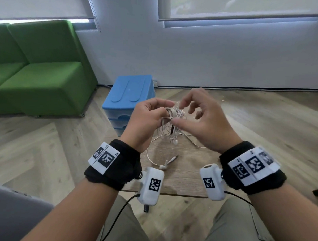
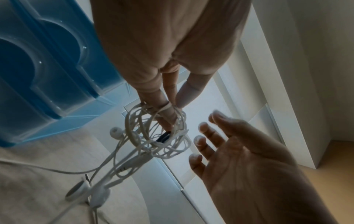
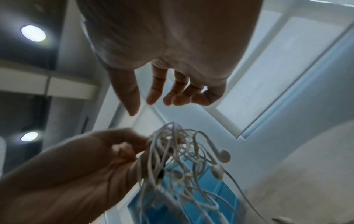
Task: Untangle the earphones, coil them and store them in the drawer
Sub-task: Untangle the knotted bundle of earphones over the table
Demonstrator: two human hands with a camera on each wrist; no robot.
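Observation:
A tangle of white earphones [image 1: 172, 119] [image 2: 159, 136] [image 3: 178, 153] hangs in the air above a small wooden table [image 1: 185, 177]. My left hand [image 1: 151, 116] [image 2: 168, 97] [image 3: 107, 151] pinches the top of the tangle, with loops of cord wound round its fingers. My right hand [image 1: 196, 112] [image 2: 226, 145] [image 3: 164, 94] hovers just right of the bundle with loose fingers and holds nothing. Earbuds [image 1: 174, 141] dangle below the knot. A loose cord loop, another earbud [image 1: 163, 167] and the jack plug [image 1: 175, 156] lie on the table.
A blue plastic drawer unit [image 1: 127, 94] [image 2: 44, 72] stands on the floor behind the table, its drawers shut. A green sofa [image 1: 39, 71] is at the far left, by a white wall with windows. My knees sit under the table's near edge.

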